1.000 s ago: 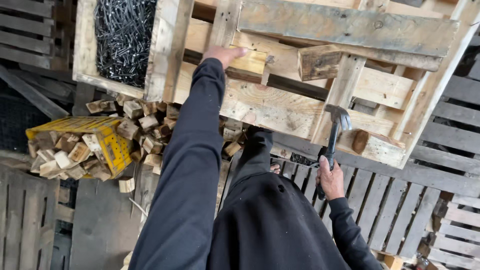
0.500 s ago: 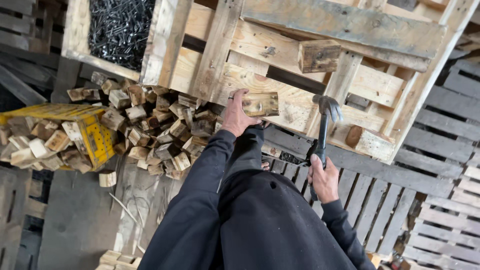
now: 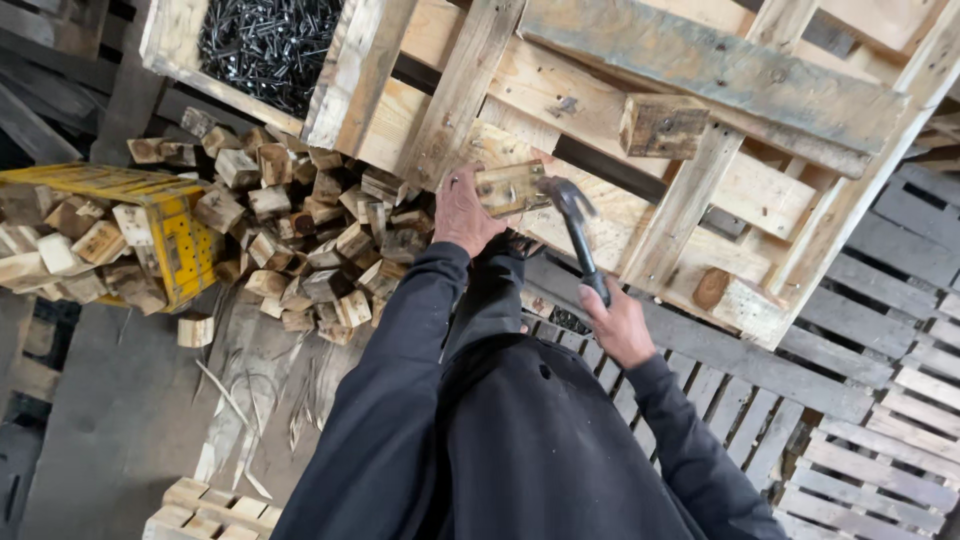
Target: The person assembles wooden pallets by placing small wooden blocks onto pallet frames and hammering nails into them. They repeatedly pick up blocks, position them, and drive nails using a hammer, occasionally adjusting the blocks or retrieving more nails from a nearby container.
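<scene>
My left hand (image 3: 465, 212) grips a small wooden block (image 3: 510, 187) and holds it in front of the wooden pallet (image 3: 700, 70) that fills the top of the view. My right hand (image 3: 618, 322) is closed around the black handle of a hammer (image 3: 575, 225). The hammer's metal head rests right beside the block's right edge. Both arms are in dark sleeves. Another wooden block (image 3: 662, 125) sits fixed on the pallet above and right of the hammer.
A heap of cut wooden blocks (image 3: 300, 240) lies at the left, next to a yellow crate (image 3: 160, 225) holding more blocks. A wooden box of dark nails (image 3: 265, 40) stands at the top left. Stacked pallets (image 3: 880, 430) lie at the right, wood splinters below.
My left hand came down from the pallet's top edge with a block and now holds it lower. My right hand swung the hammer left until its head met the block.
</scene>
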A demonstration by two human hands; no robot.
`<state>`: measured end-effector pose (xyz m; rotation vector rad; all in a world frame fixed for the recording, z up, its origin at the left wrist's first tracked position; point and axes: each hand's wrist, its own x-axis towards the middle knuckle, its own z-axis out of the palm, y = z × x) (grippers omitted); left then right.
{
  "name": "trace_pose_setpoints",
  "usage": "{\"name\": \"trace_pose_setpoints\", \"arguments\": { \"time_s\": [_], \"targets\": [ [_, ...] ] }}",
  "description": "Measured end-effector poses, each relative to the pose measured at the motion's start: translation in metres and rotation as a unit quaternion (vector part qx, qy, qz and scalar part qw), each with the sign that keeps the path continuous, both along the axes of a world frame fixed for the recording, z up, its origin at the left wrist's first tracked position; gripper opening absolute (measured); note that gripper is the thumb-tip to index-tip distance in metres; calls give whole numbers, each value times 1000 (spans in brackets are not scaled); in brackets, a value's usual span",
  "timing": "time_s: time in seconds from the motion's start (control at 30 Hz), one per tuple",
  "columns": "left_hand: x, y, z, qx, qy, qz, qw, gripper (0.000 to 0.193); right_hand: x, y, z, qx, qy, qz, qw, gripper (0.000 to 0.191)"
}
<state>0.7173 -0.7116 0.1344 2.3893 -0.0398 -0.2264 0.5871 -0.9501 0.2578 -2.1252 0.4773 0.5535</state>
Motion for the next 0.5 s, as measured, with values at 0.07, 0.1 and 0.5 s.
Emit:
{"name": "trace_pose_setpoints", "arguments": {
  "time_s": [0.07, 0.1, 0.5],
  "targets": [
    [0, 0, 1, -3, -45, 4, 999, 98, -4, -3, 6, 62, 56, -77, 994, 26],
    [-1, 0, 2, 2, -50, 1, 999, 100, -8, -4, 9, 126, -8, -97, 987, 24],
    [3, -2, 7, 27, 55, 15, 998, 103, 14, -2, -20, 31, 26, -30, 999, 41]
  ]
}}
